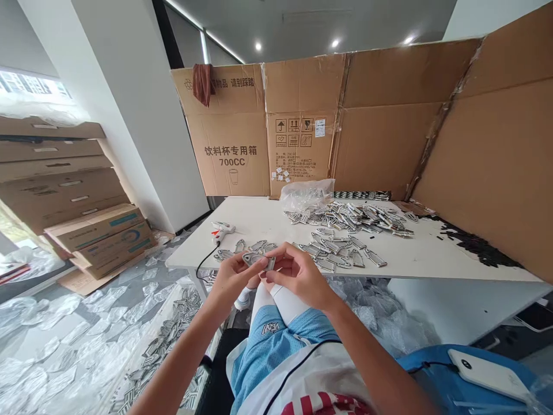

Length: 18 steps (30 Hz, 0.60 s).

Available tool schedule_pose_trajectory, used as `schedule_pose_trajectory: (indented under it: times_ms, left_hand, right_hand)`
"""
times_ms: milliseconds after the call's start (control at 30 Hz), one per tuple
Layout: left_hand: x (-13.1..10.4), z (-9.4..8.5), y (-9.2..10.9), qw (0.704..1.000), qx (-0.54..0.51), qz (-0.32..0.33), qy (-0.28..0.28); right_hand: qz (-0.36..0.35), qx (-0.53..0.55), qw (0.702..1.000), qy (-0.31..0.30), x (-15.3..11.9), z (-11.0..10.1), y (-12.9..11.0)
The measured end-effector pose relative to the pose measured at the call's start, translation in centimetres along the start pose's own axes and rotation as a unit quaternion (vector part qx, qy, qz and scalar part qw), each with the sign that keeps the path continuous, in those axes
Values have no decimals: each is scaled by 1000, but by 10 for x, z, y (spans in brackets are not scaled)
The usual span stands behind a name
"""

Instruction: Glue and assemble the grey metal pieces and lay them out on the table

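The left hand [231, 276] pinches one silvery piece [259, 261] at the near edge of the white table [254, 216]; the right hand [305, 276] has its fingers bent at the other end — whether they also pinch, I cannot tell. The step seems close handwork (the glue gun [222, 231] lies apart); the next move calls for steady holding.

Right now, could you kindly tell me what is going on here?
A seated person holds a small silvery part in the left hand near the edge of the table, with the right hand close against it; whether the right grips it too is hard to tell. Similar parts lie in piles on the table, the farther one beside a clear plastic bag. A white glue gun sits to the left, and black pieces lie at the right.
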<state>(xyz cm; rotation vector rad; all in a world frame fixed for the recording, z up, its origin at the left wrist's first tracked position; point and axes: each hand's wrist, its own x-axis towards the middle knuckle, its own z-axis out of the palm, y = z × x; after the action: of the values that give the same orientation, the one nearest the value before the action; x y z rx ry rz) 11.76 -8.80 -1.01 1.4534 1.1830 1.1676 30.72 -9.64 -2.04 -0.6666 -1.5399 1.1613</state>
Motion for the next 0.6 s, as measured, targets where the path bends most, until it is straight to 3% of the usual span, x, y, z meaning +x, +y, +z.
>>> schedule_pose_trajectory:
  times_ms: [100,200,267,467,600]
  left_hand:
    - [1,-1,0,999,-12,-23,-37]
    - [3,-1,0,998,-14,-30,-48]
    - [4,-2,2,996,-15,-45,-70]
    - [2,1,6,986,-26,-98,-132]
    - [-1,0,7,981,-85,-113,-136]
  right_hand:
    - [-81,-121,989,8,3,-3,1]
    - [-188,-255,948,19,6,-9,2]
    - [-224,-302,927,5,8,-12,3]
    - [-262,-313,913,-2,11,-28,7]
    - [-236,-310,919,58,11,-66,13]
